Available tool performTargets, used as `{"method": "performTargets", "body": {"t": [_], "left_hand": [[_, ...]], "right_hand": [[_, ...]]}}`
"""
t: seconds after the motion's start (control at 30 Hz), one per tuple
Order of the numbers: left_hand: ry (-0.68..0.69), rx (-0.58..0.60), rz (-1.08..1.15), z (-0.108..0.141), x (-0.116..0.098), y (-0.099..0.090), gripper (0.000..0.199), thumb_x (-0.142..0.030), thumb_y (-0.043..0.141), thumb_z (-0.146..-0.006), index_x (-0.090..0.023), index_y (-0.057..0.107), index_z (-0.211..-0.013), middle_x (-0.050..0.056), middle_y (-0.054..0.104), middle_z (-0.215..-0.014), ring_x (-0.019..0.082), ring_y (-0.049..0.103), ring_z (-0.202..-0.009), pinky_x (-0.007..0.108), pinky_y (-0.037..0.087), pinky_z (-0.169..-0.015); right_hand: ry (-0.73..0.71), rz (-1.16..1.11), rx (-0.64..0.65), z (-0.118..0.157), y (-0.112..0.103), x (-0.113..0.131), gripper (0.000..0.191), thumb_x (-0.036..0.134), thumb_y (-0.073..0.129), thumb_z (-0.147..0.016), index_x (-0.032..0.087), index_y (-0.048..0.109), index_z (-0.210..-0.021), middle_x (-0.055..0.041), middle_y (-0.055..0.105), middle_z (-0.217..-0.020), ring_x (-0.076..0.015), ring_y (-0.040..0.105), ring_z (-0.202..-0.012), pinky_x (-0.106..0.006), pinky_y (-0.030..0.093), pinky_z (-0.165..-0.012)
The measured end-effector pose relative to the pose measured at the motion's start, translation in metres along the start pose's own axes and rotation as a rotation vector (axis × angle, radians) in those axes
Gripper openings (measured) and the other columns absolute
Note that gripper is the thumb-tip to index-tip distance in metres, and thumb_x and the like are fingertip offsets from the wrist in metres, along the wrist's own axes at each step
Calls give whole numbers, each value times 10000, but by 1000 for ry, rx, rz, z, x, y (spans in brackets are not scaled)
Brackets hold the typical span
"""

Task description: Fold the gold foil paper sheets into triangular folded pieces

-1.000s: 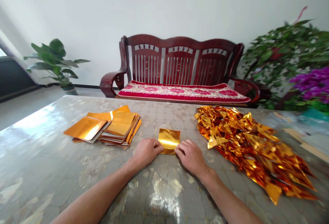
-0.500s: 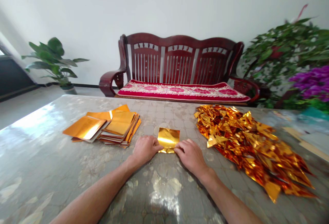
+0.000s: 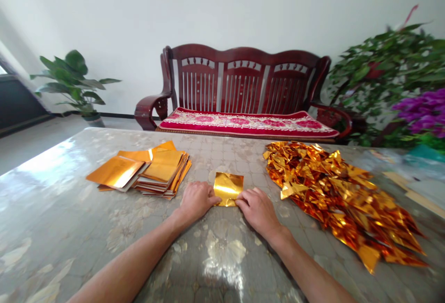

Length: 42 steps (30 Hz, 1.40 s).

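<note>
A small sheet of gold foil paper (image 3: 228, 185) lies on the table in front of me, its near edge turned up in a narrow fold. My left hand (image 3: 198, 198) pinches the near left corner between thumb and fingers. At the near right corner my right hand (image 3: 258, 207) grips the same sheet in a like pinch. Left of my hands is a loose stack of flat gold foil sheets (image 3: 162, 166). To the right spreads a large heap of folded gold foil pieces (image 3: 323, 185), shiny and pointed.
The table (image 3: 139, 247) has a glossy, flower-patterned cover. Clear plastic and flat card pieces (image 3: 422, 196) lie at its right edge. Behind it stands a dark red wooden bench (image 3: 243, 85) with a red patterned cushion. Potted plants (image 3: 74, 83) and purple flowers (image 3: 422, 110) flank the bench.
Almost nothing differs. Both hands keep their pinch on the gold foil sheet in the same place, and the view has shifted very slightly.
</note>
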<state>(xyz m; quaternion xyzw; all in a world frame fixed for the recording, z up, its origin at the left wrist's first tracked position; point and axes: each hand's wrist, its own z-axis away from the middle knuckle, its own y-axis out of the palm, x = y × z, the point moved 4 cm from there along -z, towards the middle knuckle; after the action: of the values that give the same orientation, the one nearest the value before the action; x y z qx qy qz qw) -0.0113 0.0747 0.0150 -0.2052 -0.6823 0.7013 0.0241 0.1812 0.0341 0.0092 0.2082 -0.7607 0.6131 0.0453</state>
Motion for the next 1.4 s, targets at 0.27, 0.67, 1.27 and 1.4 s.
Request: {"method": "performTargets", "body": {"t": [0.27, 0.67, 1.27, 1.4], "left_hand": [[42, -15, -63, 1, -3, 0, 313, -490, 646, -841, -200, 710, -742, 62, 719, -806, 253, 645, -845, 322, 360, -719], [115, -59, -127, 8, -7, -1, 345, -520, 631, -881, -190, 708, -818, 76, 679, -880, 263, 596, -914, 383, 378, -817], [551, -216, -481, 44, -54, 27, 292, -103, 486, -933, -54, 606, -1195, 157, 638, -1104, 293, 536, -1120, 452, 359, -1045], [517, -154, -471, 44, -54, 27, 243, -104, 496, -926, -76, 637, -1122, 129, 633, -999, 257, 548, -952, 397, 428, -863]], "right_hand": [[-2, 7, 0, -1, 1, 0, 148, 263, 613, -914, 226, 673, -784, -6, 692, -805, -184, 566, -836, -286, 335, -722], [38, 28, 14, 0, -2, 3, 83, 252, 588, -919, 236, 665, -892, -14, 697, -838, -186, 584, -848, -287, 337, -741], [-162, 292, -90, 7, -1, 11, 100, 242, 585, -949, 233, 654, -877, -41, 650, -931, -224, 509, -920, -351, 326, -789], [-293, 303, -94, 11, 1, 16, 91, 222, 590, -949, 230, 672, -913, -41, 648, -914, -221, 507, -923, -350, 338, -794]]}}
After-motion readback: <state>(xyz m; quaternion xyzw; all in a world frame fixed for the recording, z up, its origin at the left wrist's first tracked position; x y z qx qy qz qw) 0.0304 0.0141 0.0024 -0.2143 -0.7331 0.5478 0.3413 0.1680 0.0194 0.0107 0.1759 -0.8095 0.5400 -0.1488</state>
